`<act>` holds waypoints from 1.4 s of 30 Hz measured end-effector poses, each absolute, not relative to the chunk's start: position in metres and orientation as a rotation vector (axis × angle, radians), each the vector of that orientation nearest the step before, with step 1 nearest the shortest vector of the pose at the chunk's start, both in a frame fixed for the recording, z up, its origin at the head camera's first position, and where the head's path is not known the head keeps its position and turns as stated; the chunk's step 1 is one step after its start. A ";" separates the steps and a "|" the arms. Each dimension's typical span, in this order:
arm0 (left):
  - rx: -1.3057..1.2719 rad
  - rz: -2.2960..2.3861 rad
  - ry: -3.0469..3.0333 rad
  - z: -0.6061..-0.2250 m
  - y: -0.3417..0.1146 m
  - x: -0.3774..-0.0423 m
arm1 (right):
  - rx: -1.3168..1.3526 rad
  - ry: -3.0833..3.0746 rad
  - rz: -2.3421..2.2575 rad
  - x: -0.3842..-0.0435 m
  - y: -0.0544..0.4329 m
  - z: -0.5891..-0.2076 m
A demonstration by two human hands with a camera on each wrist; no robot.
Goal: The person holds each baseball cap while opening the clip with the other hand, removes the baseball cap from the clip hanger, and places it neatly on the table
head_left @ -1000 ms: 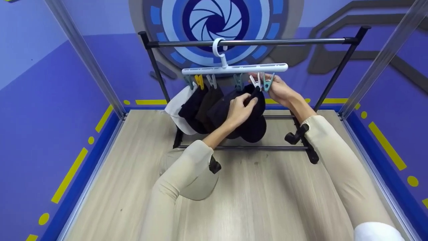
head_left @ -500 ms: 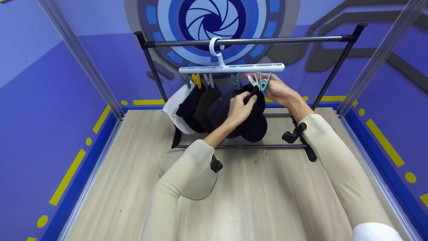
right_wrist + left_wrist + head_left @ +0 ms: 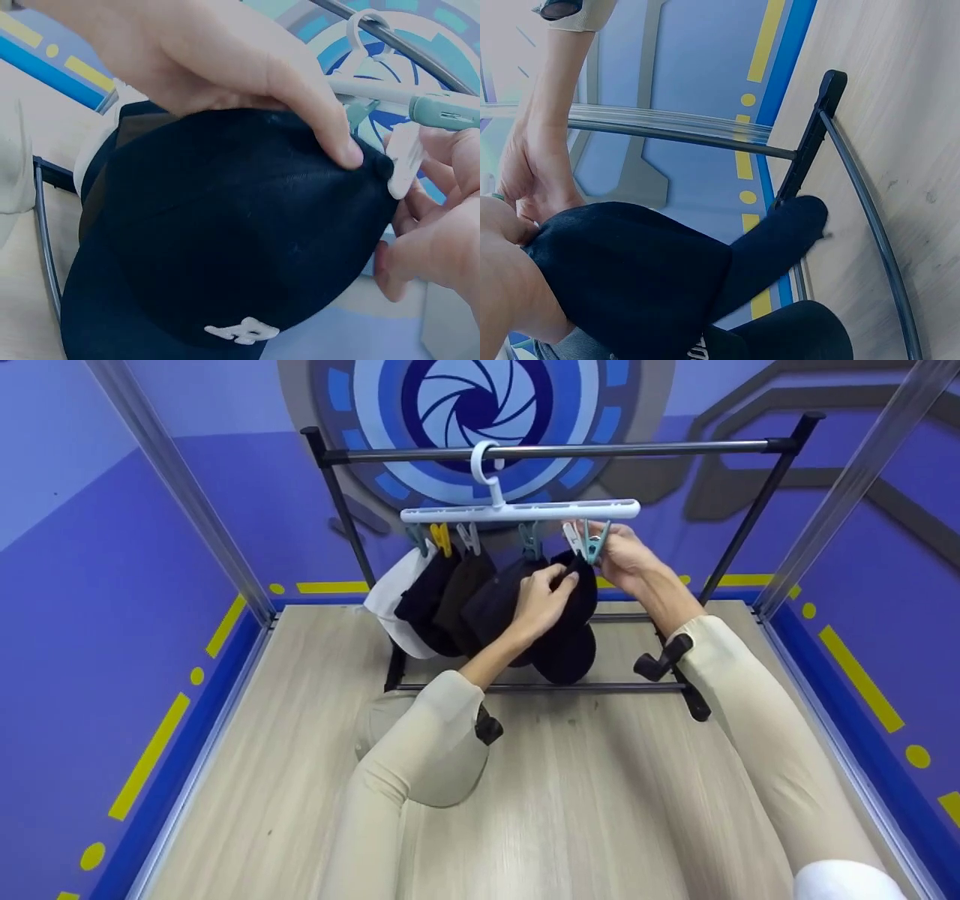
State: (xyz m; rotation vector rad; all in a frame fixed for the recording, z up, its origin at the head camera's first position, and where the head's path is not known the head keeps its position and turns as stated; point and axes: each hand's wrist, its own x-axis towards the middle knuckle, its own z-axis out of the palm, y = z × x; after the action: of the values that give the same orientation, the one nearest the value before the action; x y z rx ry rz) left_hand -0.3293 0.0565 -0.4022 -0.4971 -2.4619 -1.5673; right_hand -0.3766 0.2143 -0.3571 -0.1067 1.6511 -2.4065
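Observation:
My left hand (image 3: pixel 540 604) pinches the edge of a black cap (image 3: pixel 247 210) bearing a white emblem, thumb on its outer face. The cap's brim points down. At the pinched edge a white clothespin (image 3: pixel 406 159) sits on the cap fabric. My right hand (image 3: pixel 442 225) holds this clothespin from the far side, fingers curled around its upper part. A teal clothespin (image 3: pixel 596 542) hangs right beside it, overlapping the right fingers in the head view. Above runs the white clip hanger (image 3: pixel 520 512), hooked over the rack's bar.
A white cap (image 3: pixel 397 604) and several dark caps hang to the left, clipped by a yellow clothespin (image 3: pixel 441 540) and others. The black metal rack (image 3: pixel 750 517) stands at the back. A beige cap (image 3: pixel 450 769) lies on the wooden table (image 3: pixel 570 810) below my left forearm.
The white clothespin has turned more upright, its spread legs drawing together at the cap's edge. My right fingers have shifted slightly right. My left hand keeps its pinch; the black cap's brim swings slightly.

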 end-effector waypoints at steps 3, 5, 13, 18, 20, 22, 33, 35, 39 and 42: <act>-0.513 -1.581 -2.497 -0.403 0.058 -0.327 | -0.117 1.709 -2.417 -0.377 0.212 -0.357; -0.530 -1.579 -2.513 -0.404 0.059 -0.326 | -0.121 1.745 -2.424 -0.377 0.212 -0.357; -0.581 -1.516 -2.558 -0.410 0.059 -0.321 | -0.123 1.712 -2.423 -0.374 0.217 -0.354; -0.610 -1.500 -2.569 -0.409 0.055 -0.316 | -0.194 1.713 -2.368 -0.373 0.220 -0.355; -0.616 -1.511 -2.571 -0.409 0.053 -0.314 | -0.185 1.730 -2.347 -0.372 0.221 -0.356; -0.618 -1.521 -2.572 -0.410 0.050 -0.312 | -0.172 1.746 -2.330 -0.372 0.222 -0.356; -0.611 -1.534 -2.596 -0.416 0.032 -0.301 | -0.173 1.891 -2.214 -0.369 0.238 -0.355; -0.603 -1.533 -2.602 -0.418 0.029 -0.299 | -0.201 1.938 -2.150 -0.368 0.245 -0.357; -0.581 -1.534 -2.600 -0.420 0.023 -0.295 | -0.286 2.081 -1.985 -0.365 0.257 -0.365; -0.581 -1.528 -2.612 -0.422 0.019 -0.292 | -0.358 2.362 -1.721 -0.360 0.264 -0.373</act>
State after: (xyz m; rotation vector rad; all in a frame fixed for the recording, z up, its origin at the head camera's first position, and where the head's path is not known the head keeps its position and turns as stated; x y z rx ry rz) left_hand -0.2916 0.0187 -0.4224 -0.5808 -2.6118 -1.5284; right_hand -0.3604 0.2639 -0.3728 -0.3583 2.3623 -1.7210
